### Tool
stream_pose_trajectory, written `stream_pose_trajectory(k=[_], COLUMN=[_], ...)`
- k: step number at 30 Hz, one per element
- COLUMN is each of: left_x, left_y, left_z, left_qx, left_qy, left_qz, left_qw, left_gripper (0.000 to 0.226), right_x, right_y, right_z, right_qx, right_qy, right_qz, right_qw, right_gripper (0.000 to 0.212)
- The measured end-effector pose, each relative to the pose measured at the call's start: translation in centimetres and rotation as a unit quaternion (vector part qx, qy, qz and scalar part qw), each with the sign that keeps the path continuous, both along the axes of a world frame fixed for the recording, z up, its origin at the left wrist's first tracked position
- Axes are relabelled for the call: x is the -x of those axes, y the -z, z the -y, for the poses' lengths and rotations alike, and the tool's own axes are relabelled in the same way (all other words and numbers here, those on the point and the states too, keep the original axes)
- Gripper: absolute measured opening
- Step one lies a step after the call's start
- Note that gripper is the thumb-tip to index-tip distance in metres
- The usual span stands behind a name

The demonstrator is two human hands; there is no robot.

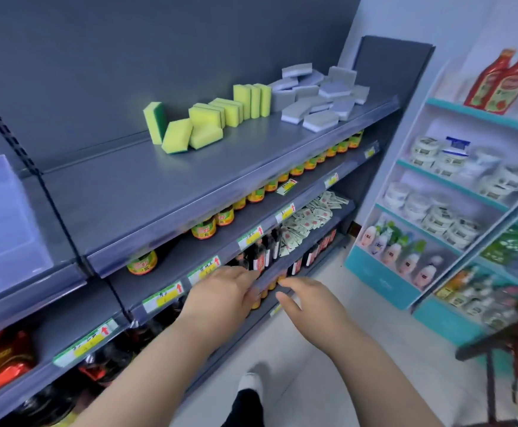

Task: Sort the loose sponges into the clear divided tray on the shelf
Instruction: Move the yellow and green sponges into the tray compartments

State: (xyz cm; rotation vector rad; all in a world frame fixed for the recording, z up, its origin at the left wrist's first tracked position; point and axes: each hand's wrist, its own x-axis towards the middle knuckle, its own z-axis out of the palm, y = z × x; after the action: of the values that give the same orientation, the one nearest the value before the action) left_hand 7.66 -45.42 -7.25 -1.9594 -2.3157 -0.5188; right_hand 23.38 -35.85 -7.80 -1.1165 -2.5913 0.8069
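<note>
View from a head camera, looking down at grey shop shelving. On the top shelf (159, 180) lie two loose groups: yellow sponges (196, 124) with green backs near the middle, some on edge and some tumbled, and grey sponges (316, 97) heaped at the far right end. The clear tray (5, 217) sits at the far left on the neighbouring shelf section, well apart from both groups. Its dividers are hard to make out.

Both hands are low, in front of the lower shelves and well below the sponges. The left hand (220, 291) is empty with relaxed fingers, its fingertips near a price rail (270, 272). The right hand (310, 300) is just beside it, also empty with fingers loosely extended. No sponge looks sorted yet.

Likely risks:
- The grey heap reaches close to the front lip of the shelf, so pulling one sponge out could tip others onto the floor.
- The yellow sponges standing on edge lean together, and a careless grab may topple the row.
- Raising the hands close to the shelving could knock the bottles (261, 254) or jars (204, 231) below.
- The carry to the tray is long, so an armful could shed sponges.
- With faint dividers, colours could end up mixed in one compartment.
</note>
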Motion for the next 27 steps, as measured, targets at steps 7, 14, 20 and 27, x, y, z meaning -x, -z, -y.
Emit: stream_pose_trajectory(k=[7,14,20,27], left_x=[5.0,10.7,13.8,17.9], left_y=[-2.6,-6.5,-6.4,-6.1], left_z=[-12.9,-25.0,-29.2,-33.5], left_qx=[-0.094,-0.118,-0.081,-0.084], left_qy=[-0.006,-0.034,-0.072,-0.172], left_qz=[-0.007,-0.021,-0.036,-0.021], left_qw=[0.996,0.992,0.993,0.981], left_gripper=[0.033,0.030,0.031,0.032], right_x=[5.0,9.0,13.0,20.5], right_y=[-3.4,-8.1,-8.0,-9.0], right_z=[-11.8,-23.9,-30.1,-39.0], right_qx=[-0.030,-0.070,-0.041,-0.045], right_qy=[-0.031,-0.008,-0.029,-0.133], right_qz=[-0.011,-0.078,-0.135,-0.153], right_qw=[0.999,0.994,0.990,0.978], right_gripper=[0.034,0.028,0.026,0.025])
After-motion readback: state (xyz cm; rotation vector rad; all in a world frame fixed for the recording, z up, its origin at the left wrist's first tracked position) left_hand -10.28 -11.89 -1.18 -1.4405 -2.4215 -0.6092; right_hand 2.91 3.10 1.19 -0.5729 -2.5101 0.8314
